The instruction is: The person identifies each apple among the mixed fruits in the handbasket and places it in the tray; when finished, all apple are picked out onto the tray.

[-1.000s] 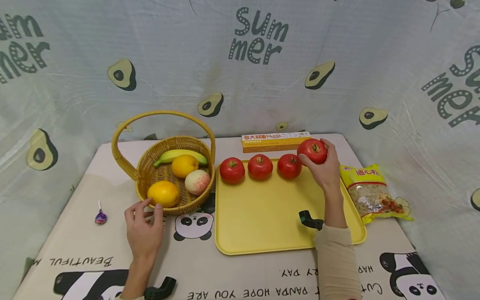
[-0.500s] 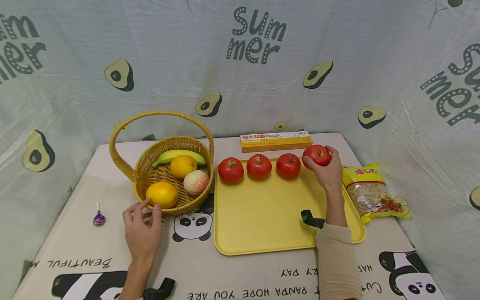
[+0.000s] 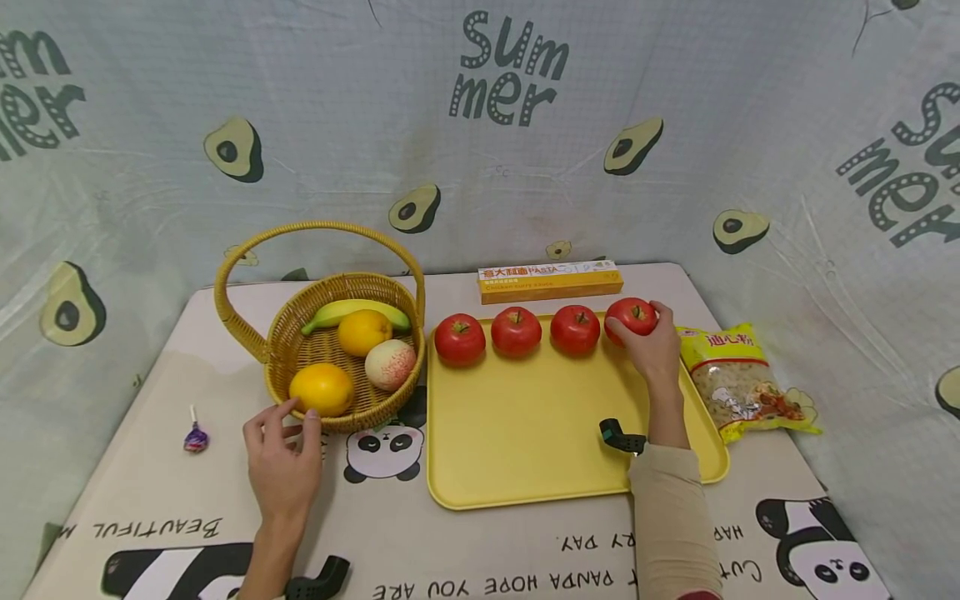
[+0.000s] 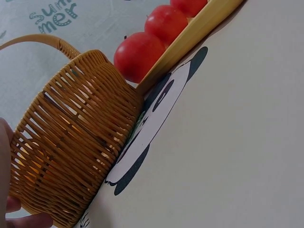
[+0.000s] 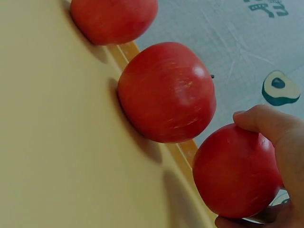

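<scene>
In the head view my right hand (image 3: 654, 346) grips a red apple (image 3: 632, 320) at the back right corner of the yellow tray (image 3: 525, 442). In the right wrist view, thumb and fingers lie on opposite sides of this apple (image 5: 235, 173). Left of it, three more red apples stand in a row along the tray's back edge, the nearest being one apple (image 3: 575, 330). My left hand (image 3: 283, 462) holds the near rim of the wicker basket (image 3: 375, 414). Inside lie a green-yellow banana (image 3: 337, 312), two lemons, the front lemon (image 3: 322, 389) near my fingertips, and a peach (image 3: 392, 364).
A pasta box (image 3: 550, 282) lies behind the tray. Beside the tray's right edge is a yellow bag of pasta (image 3: 750, 383). A lollipop (image 3: 196, 439) lies left of the basket. The basket's tall handle (image 3: 322, 226) arches over its back, and patterned sheeting rises behind the table.
My right hand has lowered the apple from above the tray's back right corner to the end of the row. The left hand stays at the basket rim; the view has shifted slightly.
</scene>
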### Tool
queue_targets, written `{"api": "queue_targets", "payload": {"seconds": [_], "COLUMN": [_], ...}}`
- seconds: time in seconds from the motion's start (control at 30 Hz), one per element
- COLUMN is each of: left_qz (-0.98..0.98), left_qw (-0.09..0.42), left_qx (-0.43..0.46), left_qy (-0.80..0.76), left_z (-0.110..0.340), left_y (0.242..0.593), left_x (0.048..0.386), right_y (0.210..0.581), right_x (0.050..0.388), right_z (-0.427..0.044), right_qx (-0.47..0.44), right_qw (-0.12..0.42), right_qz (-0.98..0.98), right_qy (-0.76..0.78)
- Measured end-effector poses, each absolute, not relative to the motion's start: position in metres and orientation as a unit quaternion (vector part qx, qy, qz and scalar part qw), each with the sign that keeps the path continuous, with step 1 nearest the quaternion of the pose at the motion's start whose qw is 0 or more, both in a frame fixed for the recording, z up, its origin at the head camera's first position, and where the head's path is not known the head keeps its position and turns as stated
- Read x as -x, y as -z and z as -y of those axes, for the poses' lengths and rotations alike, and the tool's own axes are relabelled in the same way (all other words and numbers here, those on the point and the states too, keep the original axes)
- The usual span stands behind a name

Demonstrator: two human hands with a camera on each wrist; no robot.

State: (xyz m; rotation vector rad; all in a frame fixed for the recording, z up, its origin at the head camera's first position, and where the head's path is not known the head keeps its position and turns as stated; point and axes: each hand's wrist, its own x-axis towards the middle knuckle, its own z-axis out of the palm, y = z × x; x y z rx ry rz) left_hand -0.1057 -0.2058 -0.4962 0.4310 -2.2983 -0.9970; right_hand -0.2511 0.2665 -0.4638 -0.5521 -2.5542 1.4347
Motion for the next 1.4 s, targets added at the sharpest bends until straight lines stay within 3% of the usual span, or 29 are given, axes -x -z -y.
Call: {"api": "queue_targets", "payload": {"seconds": [0.97, 1.4], "left_qz": [0.865, 0.853], "left_qw": [0.293, 0.320], "left_qx": [-0.164, -0.152], "left_qy": [0.373, 0.383], "left_z": [0.206, 0.207], "left_y": [0.496, 0.493], "left_x": [0.105, 0.109], "right_y": [0.482, 0.453], "right_x": [0.255, 0.246], "right_z": [-0.270, -0.268], "right_qx": [0.180, 0.186], "right_qw": [0.062, 0.123], "right_qz": [0.874, 0.870], "right_qy": [-0.447, -0.440]}}
